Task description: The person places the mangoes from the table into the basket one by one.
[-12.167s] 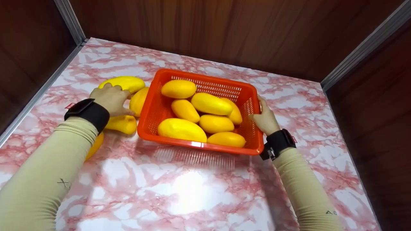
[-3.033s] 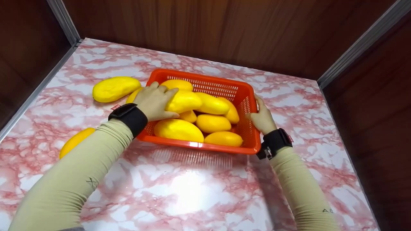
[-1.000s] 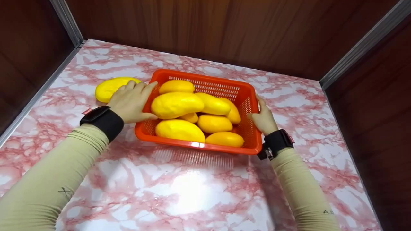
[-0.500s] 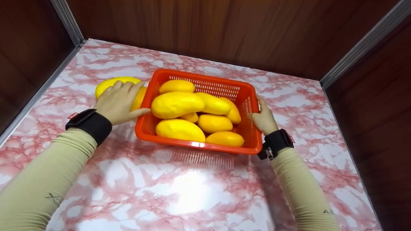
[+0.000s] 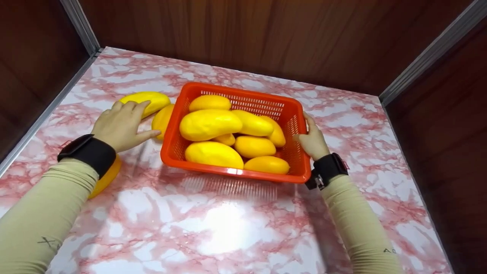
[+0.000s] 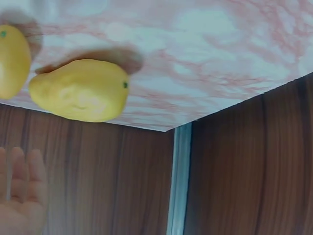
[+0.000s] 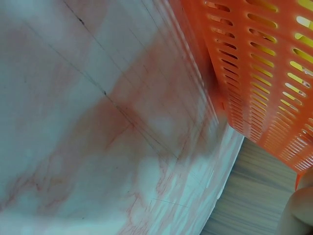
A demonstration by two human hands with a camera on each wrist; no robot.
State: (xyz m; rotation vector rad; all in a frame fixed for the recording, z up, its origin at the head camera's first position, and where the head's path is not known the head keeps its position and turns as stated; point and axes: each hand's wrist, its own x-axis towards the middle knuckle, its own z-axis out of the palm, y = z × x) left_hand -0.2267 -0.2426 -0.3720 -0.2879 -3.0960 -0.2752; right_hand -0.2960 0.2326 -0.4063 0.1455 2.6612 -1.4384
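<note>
An orange-red plastic basket [image 5: 236, 172] stands mid-table with several yellow mangoes inside; one long mango [image 5: 210, 124] lies on top of others. My right hand [image 5: 314, 139] grips the basket's right rim, thumb inside and fingers outside; the right wrist view shows its slotted wall [image 7: 259, 83]. Left of the basket, my left hand [image 5: 121, 125] hovers with fingers spread and holds nothing. Its fingertips overlap a yellow mango [image 5: 152, 99] in the head view, but the left wrist view shows the palm [image 6: 22, 210] apart from that mango [image 6: 80, 90].
An orange-yellow mango [image 5: 161, 121] lies against the basket's left side. Another mango [image 5: 108, 177] is partly hidden behind the left wrist. Dark wood-grain panels [image 5: 243, 34] with metal corner strips enclose the marbled table [image 5: 228, 236] at the back and sides.
A long mango from the left side now lies in the basket, where my left hand let go of it. That hand has since drawn back left. My right hand stays on the rim.
</note>
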